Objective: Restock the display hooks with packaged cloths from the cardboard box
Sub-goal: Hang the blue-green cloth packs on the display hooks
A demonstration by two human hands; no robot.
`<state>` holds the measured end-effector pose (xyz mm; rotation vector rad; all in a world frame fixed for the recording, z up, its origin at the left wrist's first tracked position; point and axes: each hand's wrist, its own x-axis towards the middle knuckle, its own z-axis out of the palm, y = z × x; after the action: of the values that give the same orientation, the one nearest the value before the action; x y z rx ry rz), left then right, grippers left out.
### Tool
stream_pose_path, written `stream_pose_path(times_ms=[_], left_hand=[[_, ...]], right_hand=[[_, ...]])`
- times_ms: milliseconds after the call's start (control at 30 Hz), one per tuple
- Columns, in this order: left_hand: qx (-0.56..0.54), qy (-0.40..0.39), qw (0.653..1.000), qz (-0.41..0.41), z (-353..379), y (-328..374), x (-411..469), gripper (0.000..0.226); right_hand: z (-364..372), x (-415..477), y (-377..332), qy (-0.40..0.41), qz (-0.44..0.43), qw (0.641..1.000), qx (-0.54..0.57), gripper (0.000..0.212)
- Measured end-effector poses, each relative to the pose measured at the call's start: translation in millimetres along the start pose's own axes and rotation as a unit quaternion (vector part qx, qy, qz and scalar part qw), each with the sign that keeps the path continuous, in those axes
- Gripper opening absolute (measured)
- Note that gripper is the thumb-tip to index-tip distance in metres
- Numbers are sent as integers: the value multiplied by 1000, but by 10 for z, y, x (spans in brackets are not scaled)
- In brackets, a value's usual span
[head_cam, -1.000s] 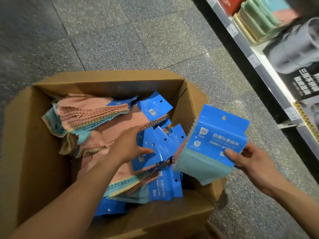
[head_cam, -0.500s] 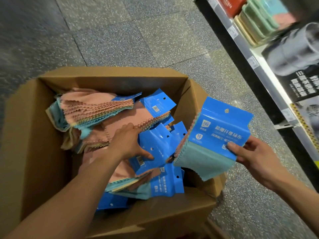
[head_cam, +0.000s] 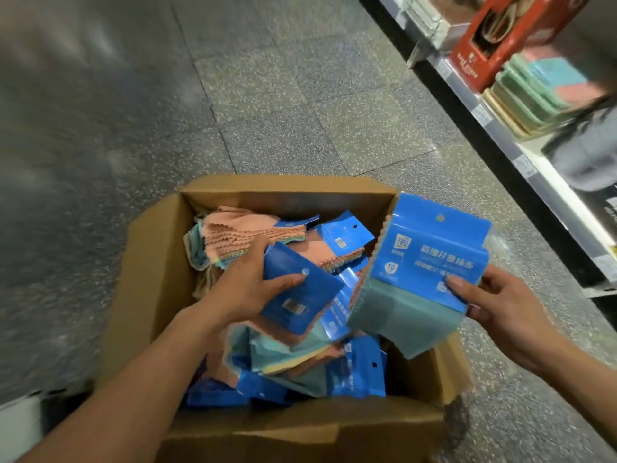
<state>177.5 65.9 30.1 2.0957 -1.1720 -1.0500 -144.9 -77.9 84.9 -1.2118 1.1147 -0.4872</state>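
a person's left hand [head_cam: 243, 289] lifts one blue packaged cloth [head_cam: 300, 295] clear of the heap [head_cam: 300, 362] inside the cardboard box [head_cam: 150, 269], where a second ago the same hand only pressed down on the pile near the box's middle. its fingers are now curled under the pack with the thumb clamped across the top face, so the pack tilts up toward the box's right wall. the right hand [head_cam: 504, 315] keeps hold of a bundle of packs [head_cam: 424, 262] over the box's right edge. its fingers pinch the lower corner and the hang-holes are uppermost; the bundle has barely shifted. more packs, peach and teal, fill the box from the far wall to the near flap. the box stands on the speckled floor [head_cam: 300, 95] beside a shelf [head_cam: 551, 185] stocked with other goods; the display hooks are out of view. the picking appears to have gone from search to catch, and the fresh pack looks bound for the bundle before anything reaches the hooks.
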Motion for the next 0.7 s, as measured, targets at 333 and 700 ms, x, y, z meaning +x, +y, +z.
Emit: stream_pose_path(times_ms=[333, 700], left_hand=[[-174, 106, 979, -22, -831, 624, -996, 54], [-285, 364, 887, 3, -1349, 1522, -2354, 22]], right_hand=[[303, -263, -711, -58, -84, 995, 21, 89], [458, -776, -1790, -118, -191, 974, -26, 43]])
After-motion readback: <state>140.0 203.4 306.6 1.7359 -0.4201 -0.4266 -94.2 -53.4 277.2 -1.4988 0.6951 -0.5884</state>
